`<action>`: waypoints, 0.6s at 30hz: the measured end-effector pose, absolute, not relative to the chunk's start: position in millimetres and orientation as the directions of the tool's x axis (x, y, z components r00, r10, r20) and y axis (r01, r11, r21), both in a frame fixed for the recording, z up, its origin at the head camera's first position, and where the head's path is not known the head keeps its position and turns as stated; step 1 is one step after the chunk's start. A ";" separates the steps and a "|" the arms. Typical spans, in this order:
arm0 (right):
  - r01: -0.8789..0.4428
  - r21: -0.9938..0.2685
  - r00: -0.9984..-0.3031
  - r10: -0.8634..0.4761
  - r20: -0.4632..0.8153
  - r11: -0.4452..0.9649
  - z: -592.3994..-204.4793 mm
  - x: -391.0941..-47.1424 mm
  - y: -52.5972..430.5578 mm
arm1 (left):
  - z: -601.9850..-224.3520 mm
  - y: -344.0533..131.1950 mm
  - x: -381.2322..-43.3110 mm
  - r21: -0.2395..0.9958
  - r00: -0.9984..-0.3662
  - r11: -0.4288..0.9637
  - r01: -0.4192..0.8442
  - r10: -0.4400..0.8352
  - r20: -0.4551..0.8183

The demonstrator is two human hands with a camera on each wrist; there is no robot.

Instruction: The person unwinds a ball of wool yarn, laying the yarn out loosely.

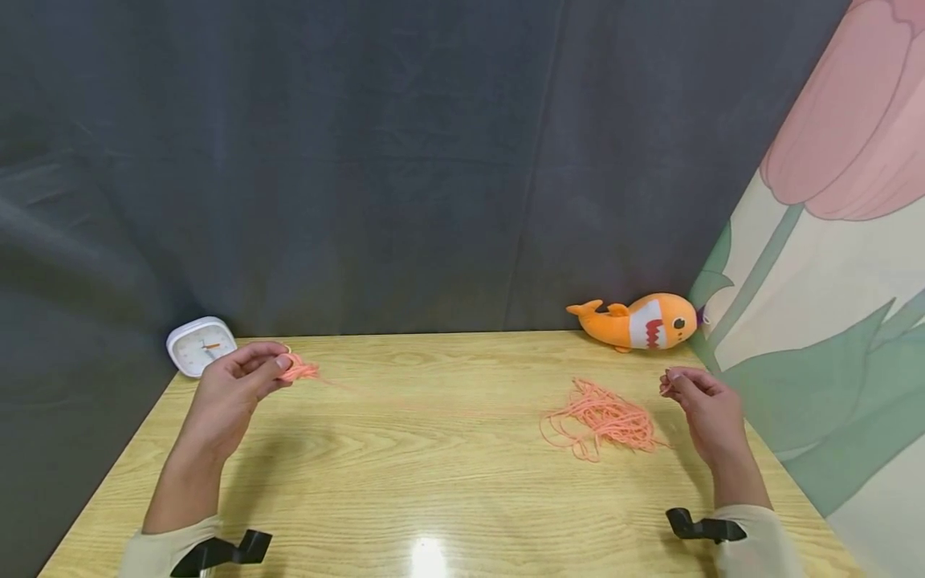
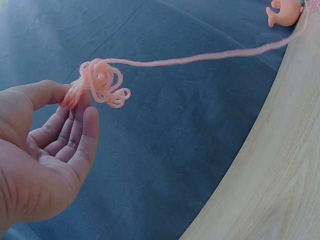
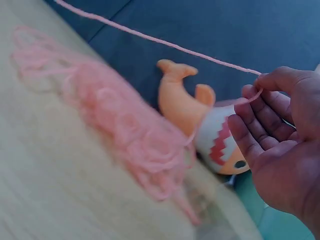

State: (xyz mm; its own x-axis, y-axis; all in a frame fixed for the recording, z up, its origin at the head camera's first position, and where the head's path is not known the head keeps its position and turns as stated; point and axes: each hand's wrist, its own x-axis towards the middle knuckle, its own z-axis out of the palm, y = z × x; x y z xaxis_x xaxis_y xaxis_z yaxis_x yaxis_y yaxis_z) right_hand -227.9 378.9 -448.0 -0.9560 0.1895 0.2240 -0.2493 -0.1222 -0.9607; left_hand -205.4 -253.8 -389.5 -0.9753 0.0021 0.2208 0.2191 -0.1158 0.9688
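Between thumb and forefinger, my left hand (image 1: 234, 381) pinches a small looped bundle of pink-orange yarn (image 2: 100, 82), raised above the table's left side. One strand of yarn (image 2: 200, 57) runs from that bundle across to the right. Over at the right, my right hand (image 1: 704, 405) pinches the strand (image 3: 200, 55) between thumb and fingertips, also above the table; the other fingers are loosely bent. A loose tangled heap of the same yarn (image 1: 607, 417) lies on the table to the left of my right hand.
An orange plush shark (image 1: 636, 321) lies at the back right of the wooden table (image 1: 405, 498). At the back left corner stands a white clock (image 1: 202, 345). A dark curtain (image 1: 361, 160) hangs behind, and a flower-painted wall (image 1: 853, 337) borders the right.
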 end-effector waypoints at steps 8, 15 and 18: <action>-0.095 -0.990 -0.977 0.181 0.113 0.104 -466.6 -233.8 374.4 | -388.3 -252.0 -205.7 0.966 -0.973 -0.116 0.230 0.007 0.233; -0.077 -0.987 -0.977 0.188 0.103 0.138 -469.1 -234.8 370.2 | -386.8 -251.6 -205.0 0.971 -0.976 -0.103 0.215 0.014 0.217; -0.086 -0.988 -0.972 0.208 0.112 0.130 -464.8 -235.5 371.3 | -387.0 -251.8 -204.4 0.972 -0.977 -0.107 0.211 0.014 0.213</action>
